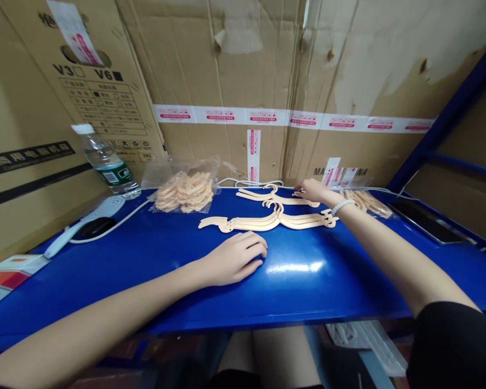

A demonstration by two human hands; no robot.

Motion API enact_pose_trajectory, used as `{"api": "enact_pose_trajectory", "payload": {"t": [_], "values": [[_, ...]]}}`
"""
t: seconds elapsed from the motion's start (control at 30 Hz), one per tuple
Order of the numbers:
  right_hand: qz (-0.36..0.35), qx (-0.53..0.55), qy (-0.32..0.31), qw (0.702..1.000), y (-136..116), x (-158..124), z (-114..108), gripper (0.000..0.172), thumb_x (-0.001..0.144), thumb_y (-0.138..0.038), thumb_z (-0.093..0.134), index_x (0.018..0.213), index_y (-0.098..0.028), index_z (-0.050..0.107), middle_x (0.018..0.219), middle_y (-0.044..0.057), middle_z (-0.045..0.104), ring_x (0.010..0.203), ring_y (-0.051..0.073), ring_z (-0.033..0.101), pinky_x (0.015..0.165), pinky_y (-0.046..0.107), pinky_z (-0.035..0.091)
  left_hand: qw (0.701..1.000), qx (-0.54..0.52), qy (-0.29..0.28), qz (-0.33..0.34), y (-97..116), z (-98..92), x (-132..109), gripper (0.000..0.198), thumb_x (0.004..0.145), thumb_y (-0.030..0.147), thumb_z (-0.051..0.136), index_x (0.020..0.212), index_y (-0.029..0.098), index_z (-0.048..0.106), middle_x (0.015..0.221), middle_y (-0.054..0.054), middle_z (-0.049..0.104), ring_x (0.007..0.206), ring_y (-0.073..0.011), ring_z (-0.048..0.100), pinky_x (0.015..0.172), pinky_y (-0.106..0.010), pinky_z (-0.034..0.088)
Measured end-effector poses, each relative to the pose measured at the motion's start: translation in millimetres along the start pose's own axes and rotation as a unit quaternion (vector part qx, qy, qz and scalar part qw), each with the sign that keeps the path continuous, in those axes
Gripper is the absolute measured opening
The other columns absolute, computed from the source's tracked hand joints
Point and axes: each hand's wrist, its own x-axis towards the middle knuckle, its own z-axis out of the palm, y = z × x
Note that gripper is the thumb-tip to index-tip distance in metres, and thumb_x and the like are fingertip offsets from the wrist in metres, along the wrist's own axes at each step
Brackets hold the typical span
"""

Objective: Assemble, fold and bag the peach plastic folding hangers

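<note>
Several cream plastic folding hangers [255, 222] lie stacked on the blue table, hooks toward the back. Behind them lie more hangers [259, 195] of the same kind. My left hand [237, 258] rests on the table in front of the stack, empty, its fingers loosely bent and apart. At the back, my right hand [314, 190], with a pale bead bracelet on its wrist, has its fingers closed at the right arm of a back hanger; the fingertips are small and partly hidden. A clear bag of cream hanger parts [186, 189] lies left of the stacks.
More cream pieces [366, 202] lie in plastic at the right, beside a dark phone [427, 221]. A water bottle [111, 167], a white handheld device [85, 224] with a cable and a small box [12, 278] are at left. Cardboard [227, 75] walls the back.
</note>
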Motion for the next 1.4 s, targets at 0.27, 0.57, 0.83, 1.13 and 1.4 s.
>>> {"api": "enact_pose_trajectory", "payload": {"t": [0.27, 0.57, 0.83, 1.13, 1.4], "values": [[-0.005, -0.026, -0.018, 0.999, -1.5, 14.5, 15.4, 0.037, 0.090, -0.009, 0.056, 0.121, -0.016, 0.075, 0.117, 0.017, 0.075, 0.109, 0.028, 0.071, 0.089, 0.031, 0.051, 1.000, 0.004, -0.008, 0.003, 0.7, -2.4, 1.3, 0.015, 0.100, 0.020, 0.048, 0.107, 0.016, 0.061, 0.117, -0.011, 0.066, 0.108, -0.0245, 0.060, 0.098, -0.038, 0.048], [-0.031, -0.014, 0.009, 0.999, 10.7, 13.1, 14.5, 0.029, 0.082, -0.003, 0.061, 0.101, -0.018, 0.077, 0.105, 0.009, 0.078, 0.096, 0.023, 0.071, 0.074, 0.025, 0.047, 1.000, 0.013, -0.003, 0.014, -0.1, -1.1, 0.1, 0.017, 0.101, 0.021, 0.047, 0.108, 0.016, 0.061, 0.118, -0.012, 0.065, 0.109, -0.0250, 0.060, 0.098, -0.038, 0.048], [-0.075, 0.048, 0.141, 0.986, 10.3, -12.2, -3.3, 0.019, 0.083, -0.008, 0.055, 0.093, -0.014, 0.071, 0.095, 0.012, 0.073, 0.084, 0.023, 0.067, 0.074, 0.029, 0.047, 1.000, -0.018, 0.010, 0.002, -0.6, -0.4, 0.4, 0.014, 0.099, 0.019, 0.050, 0.106, 0.017, 0.062, 0.116, -0.011, 0.067, 0.108, -0.0245, 0.061, 0.098, -0.038, 0.048], [-0.218, 0.252, 0.309, 0.891, -33.7, -92.4, -23.8, 0.010, 0.090, -0.016, 0.056, 0.081, -0.022, 0.058, 0.081, 0.003, 0.060, 0.074, 0.017, 0.059, 0.068, 0.029, 0.051, 0.978, -0.185, 0.073, -0.067, 10.4, 0.7, 1.6, 0.014, 0.097, 0.018, 0.054, 0.108, 0.018, 0.062, 0.108, -0.008, 0.070, 0.102, -0.0197, 0.064, 0.094, -0.033, 0.050], [-0.185, 0.635, 0.060, 0.748, -103.1, -134.8, 2.2, 0.022, 0.085, -0.037, 0.075, 0.081, -0.024, 0.058, 0.081, 0.001, 0.064, 0.075, 0.019, 0.069, 0.071, 0.036, 0.060, 0.912, -0.349, 0.102, -0.189, 4.5, 5.9, 5.9, 0.032, 0.092, 0.028, 0.064, 0.122, 0.018, 0.062, 0.112, -0.009, 0.072, 0.097, -0.0199, 0.069, 0.089, -0.034, 0.055]]}}
